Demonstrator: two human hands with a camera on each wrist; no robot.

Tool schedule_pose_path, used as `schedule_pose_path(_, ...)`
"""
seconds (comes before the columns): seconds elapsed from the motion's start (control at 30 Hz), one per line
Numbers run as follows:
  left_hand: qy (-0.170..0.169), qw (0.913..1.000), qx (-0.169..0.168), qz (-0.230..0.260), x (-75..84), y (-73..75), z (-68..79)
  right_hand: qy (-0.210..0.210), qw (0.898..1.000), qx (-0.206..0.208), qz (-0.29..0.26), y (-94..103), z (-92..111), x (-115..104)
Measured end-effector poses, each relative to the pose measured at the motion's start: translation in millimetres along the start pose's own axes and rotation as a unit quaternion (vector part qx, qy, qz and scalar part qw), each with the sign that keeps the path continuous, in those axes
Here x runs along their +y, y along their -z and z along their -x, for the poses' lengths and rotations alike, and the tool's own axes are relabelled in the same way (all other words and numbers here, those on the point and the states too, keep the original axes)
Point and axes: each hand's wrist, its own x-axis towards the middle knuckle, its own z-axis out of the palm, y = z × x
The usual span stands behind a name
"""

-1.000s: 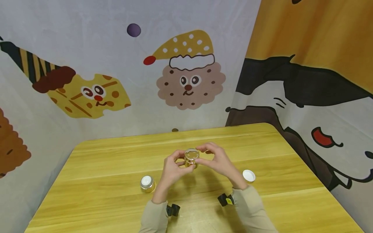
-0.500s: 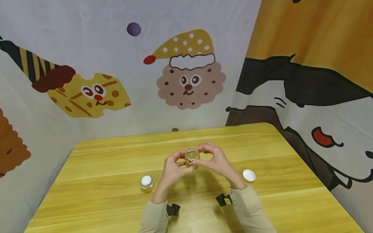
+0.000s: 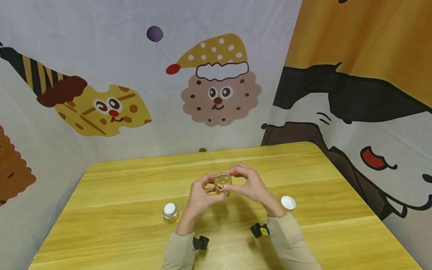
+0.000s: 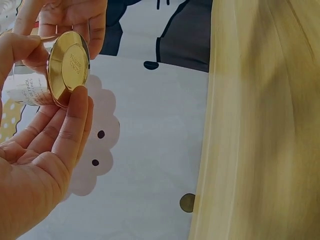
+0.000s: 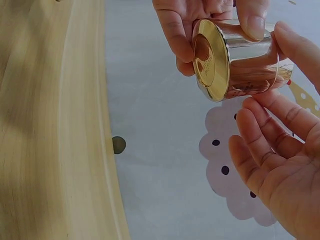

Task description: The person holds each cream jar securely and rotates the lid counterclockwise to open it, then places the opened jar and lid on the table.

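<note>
A shiny gold cosmetic jar [image 3: 218, 191] is held up over the table, its mirror-like gold lid [image 3: 222, 179] on top. My left hand [image 3: 198, 197] grips the jar's body from the left. From the right, my right hand [image 3: 254, 186] pinches the lid's edge between thumb and forefinger. The left wrist view shows the jar's gold base [image 4: 70, 62] with small embossed print, and lettering on its side. Over in the right wrist view, the left thumb presses the jar's body [image 5: 250, 62], while the right hand's [image 5: 285, 160] other fingers spread below.
A second gold jar [image 3: 171, 213] with a white top surface stands on the wooden table [image 3: 128, 232], left of my left forearm. Beyond my right wrist lies a round lid [image 3: 288, 203], white inside facing up. A cartoon-printed cloth [image 3: 162, 112] hangs behind the table.
My right hand has shifted slightly left, its forefinger and thumb closing in on the lid's edge. The left hand, the second jar and the loose lid have stayed put.
</note>
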Motion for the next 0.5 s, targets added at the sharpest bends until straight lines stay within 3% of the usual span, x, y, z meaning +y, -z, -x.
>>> schedule_pose_path(0.17, -0.002, 0.9999, 0.003, 0.009, -19.6, 0.1, -3.5, 0.006, 1.0, -0.003, -0.007, 1.0, -0.7, -1.5)
schedule_pose_path(0.33, -0.015, 0.9998, -0.005, 0.015, -22.4, 0.8, -3.9, -0.002, 1.0, -0.005, -0.017, 1.6, -0.5, -5.2)
schedule_pose_path(0.5, -0.009, 0.9998, -0.012, 0.012, -19.9, 0.5, -3.7, 0.006, 1.0, -0.01, -0.027, 4.8, -1.9, -23.7)
